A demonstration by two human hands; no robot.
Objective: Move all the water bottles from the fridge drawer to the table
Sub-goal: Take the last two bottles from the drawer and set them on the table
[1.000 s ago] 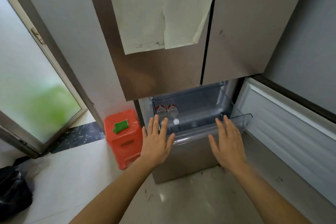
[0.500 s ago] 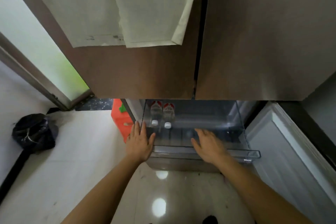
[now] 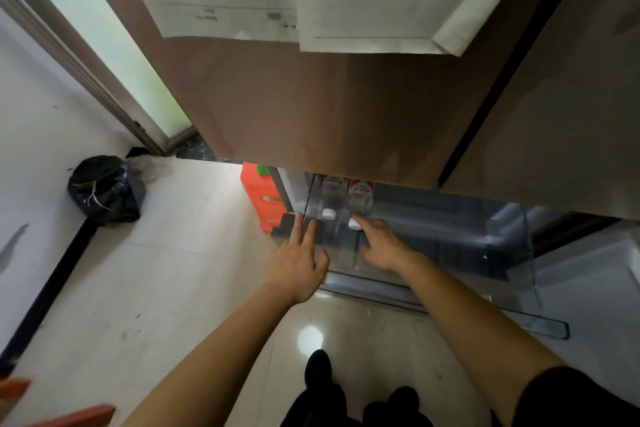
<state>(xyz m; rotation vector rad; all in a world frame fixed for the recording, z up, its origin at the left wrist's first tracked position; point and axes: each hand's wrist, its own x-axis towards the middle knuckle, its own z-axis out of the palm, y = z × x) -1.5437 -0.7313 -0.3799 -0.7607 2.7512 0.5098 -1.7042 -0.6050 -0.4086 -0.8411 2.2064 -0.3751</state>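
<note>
Two clear water bottles with red-and-white labels and white caps lie side by side at the left end of the pulled-out transparent fridge drawer (image 3: 512,274). The left bottle (image 3: 331,196) is partly hidden under the fridge door. The right bottle (image 3: 361,196) has its cap pointing toward me. My right hand (image 3: 381,246) reaches into the drawer, its fingertips at that cap, fingers extended. My left hand (image 3: 298,263) hovers over the drawer's left front corner with straight fingers, holding nothing.
Brown fridge doors (image 3: 346,107) with taped papers hang over the drawer. An orange stool (image 3: 261,201) stands to the left of the drawer. A black bag (image 3: 104,189) sits by the wall. The opened lower door (image 3: 595,281) is at the right. My feet stand on glossy tiles.
I have leaned closer and look more steeply down. My right hand has moved left inside the drawer to the right bottle's cap. My left hand has stayed near the drawer's left corner.
</note>
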